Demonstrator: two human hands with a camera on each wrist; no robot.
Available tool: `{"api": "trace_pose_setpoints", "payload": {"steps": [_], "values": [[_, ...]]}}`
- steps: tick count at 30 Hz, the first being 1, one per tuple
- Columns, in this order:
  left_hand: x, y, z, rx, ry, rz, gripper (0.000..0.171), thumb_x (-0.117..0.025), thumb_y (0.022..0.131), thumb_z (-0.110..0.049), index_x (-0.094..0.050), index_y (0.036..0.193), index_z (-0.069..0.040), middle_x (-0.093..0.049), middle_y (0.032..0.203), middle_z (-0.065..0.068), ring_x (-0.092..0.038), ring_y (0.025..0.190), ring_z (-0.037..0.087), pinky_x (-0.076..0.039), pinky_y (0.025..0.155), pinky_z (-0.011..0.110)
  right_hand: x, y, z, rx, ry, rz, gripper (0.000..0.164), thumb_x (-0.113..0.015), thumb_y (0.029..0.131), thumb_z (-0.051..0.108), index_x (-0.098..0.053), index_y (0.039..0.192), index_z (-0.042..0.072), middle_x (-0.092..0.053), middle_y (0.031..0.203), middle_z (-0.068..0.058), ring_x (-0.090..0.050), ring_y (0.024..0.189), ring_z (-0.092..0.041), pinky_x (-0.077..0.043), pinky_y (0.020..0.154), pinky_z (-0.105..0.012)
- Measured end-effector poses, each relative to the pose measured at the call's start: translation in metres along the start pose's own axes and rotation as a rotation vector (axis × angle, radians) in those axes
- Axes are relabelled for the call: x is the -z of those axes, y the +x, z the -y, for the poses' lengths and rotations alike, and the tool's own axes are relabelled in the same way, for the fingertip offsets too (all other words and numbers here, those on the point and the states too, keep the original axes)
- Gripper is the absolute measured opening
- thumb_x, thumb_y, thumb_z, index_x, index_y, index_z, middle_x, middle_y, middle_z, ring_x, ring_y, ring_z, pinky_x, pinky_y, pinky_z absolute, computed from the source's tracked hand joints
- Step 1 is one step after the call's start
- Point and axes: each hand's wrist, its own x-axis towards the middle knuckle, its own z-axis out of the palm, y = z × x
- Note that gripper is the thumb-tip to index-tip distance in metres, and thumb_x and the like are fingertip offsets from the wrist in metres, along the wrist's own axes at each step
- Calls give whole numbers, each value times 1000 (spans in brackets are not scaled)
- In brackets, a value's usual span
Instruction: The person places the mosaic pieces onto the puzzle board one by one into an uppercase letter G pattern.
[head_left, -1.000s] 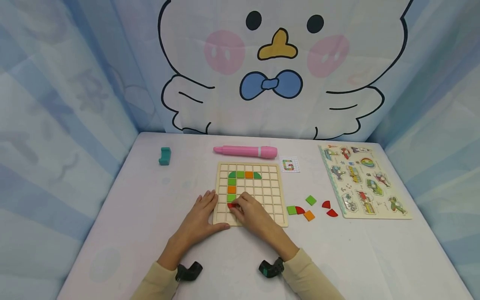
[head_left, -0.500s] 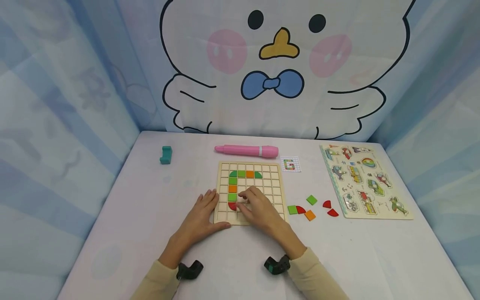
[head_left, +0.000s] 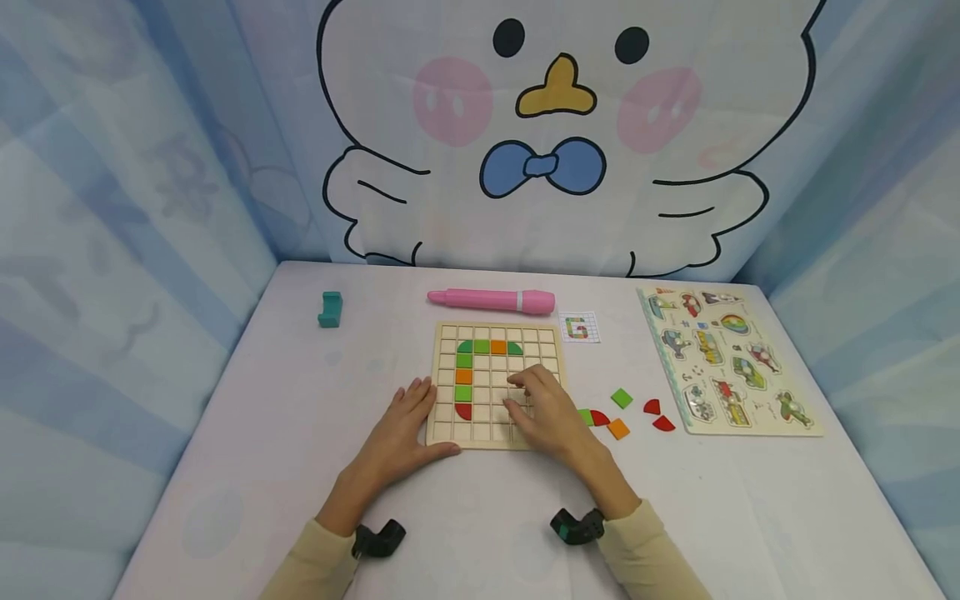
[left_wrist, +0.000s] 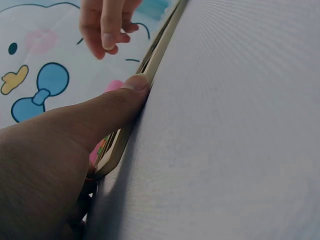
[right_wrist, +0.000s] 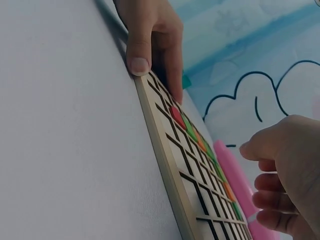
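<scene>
A wooden grid board (head_left: 486, 432) lies in the middle of the table, with green, orange and red tiles in its cells. My left hand (head_left: 405, 425) holds the board steady at its near left corner, fingers extended along the left side and thumb (left_wrist: 117, 102) against the front edge. Over the board's right part hovers my right hand (head_left: 551, 412), its fingers loosely bent and thumb apart, nothing between them. A red rounded tile (head_left: 464, 412) ends the left column of tiles, below a green square (head_left: 463, 393).
Right of the board lie loose tiles: a green square (head_left: 621, 398), an orange square (head_left: 618, 429) and several others. A small pattern card (head_left: 579, 327) and pink pen (head_left: 491, 301) lie behind it. A picture puzzle (head_left: 731, 362) is far right, a teal block (head_left: 330, 309) back left.
My right hand has let go of the red rounded tile in the left column and moved right across the board. My left hand stays at the corner.
</scene>
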Motion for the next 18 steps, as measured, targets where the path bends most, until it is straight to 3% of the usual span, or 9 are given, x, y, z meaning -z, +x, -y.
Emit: {"api": "trace_pose_setpoints", "payload": {"steps": [18], "values": [[-1,-1,-1,2,-8,-4,105,-73,80,-64,-34,154,0,-33,163,14,-23,155,30,-19,128,49,23,-11,-28,-17,-51,-51,32,-74,88,12,-64,116,0,-61,110,-10,-58,97,-22,-56,83,-38]]}}
